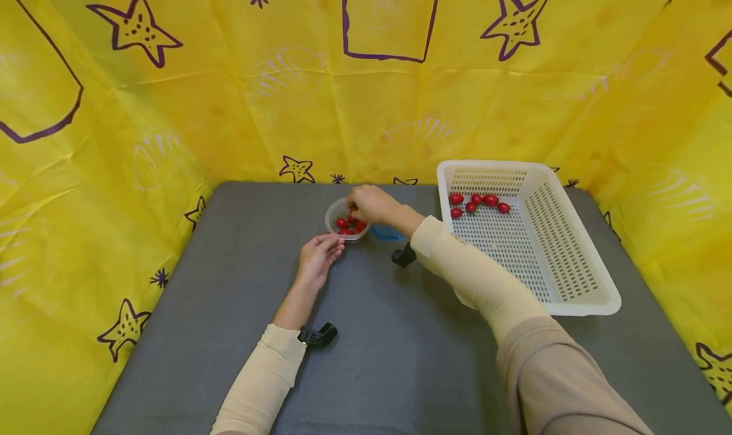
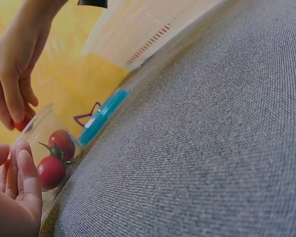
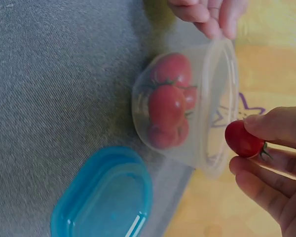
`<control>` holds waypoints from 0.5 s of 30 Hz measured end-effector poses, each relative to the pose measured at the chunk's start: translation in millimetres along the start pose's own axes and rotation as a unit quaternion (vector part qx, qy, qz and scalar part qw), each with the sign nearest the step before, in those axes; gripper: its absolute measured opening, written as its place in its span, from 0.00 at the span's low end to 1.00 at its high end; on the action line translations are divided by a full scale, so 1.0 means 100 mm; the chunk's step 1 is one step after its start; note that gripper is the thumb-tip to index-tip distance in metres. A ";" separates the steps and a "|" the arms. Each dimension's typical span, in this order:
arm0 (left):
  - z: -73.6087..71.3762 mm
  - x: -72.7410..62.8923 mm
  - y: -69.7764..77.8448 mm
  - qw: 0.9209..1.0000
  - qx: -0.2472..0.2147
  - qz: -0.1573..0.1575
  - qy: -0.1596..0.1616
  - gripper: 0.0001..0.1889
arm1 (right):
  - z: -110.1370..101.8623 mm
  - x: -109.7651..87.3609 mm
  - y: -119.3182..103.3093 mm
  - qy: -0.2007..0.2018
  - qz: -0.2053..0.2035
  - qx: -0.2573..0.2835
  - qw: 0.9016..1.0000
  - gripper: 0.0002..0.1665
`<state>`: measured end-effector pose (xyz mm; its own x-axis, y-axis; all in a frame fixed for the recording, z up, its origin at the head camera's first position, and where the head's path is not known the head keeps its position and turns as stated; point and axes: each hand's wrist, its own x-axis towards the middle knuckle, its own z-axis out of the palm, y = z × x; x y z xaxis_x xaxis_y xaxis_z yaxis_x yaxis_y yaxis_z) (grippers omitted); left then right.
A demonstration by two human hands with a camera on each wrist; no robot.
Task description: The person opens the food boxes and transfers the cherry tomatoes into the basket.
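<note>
Right hand (image 1: 374,204) at the mouth of a clear tub (image 3: 207,113), thumb and fingers pinching one red tomato (image 3: 242,140) with a green stem; the fruit is beside the open rim. Left hand (image 1: 320,255) at the near side of the tub, its fingers extended and the tips touching the rim without curling round it. Several more tomatoes (image 3: 166,106) lie clustered in the bottom of the tub, visible through its wall; their full number cannot be told. The tub stands upright on the grey surface (image 1: 366,333). A blue lid (image 3: 111,192) lies on the surface just beside the tub, on the side toward the basket (image 1: 563,244), and is partly hidden by the right hand in the head view. The white, perforated basket, at the right, contains six tomatoes near its far left corner. Yellow cloth (image 1: 217,117) with purple starfish hangs behind.
</note>
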<state>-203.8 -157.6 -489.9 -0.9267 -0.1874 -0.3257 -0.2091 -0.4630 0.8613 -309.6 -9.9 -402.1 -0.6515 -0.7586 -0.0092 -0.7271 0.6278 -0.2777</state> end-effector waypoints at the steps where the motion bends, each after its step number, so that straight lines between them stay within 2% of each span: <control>1: 0.00 0.00 0.00 1.000 0.001 0.000 0.000 0.01 | -0.02 -0.01 0.01 0.003 -0.002 0.004 1.000 0.12; 8: 0.01 0.01 -0.01 1.000 0.001 -0.003 -0.001 0.06 | -0.16 -0.08 0.08 0.001 0.007 0.020 1.000 0.12; 15: -0.01 0.02 -0.01 1.000 0.000 0.000 0.001 0.04 | -0.32 -0.20 0.15 0.006 0.009 0.029 1.000 0.13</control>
<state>-204.8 -158.2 -491.5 -0.9260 -0.1889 -0.3269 -0.2098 -0.4625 0.8615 -314.4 20.0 -375.5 -0.6676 -0.7445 -0.0035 -0.7014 0.6305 -0.3325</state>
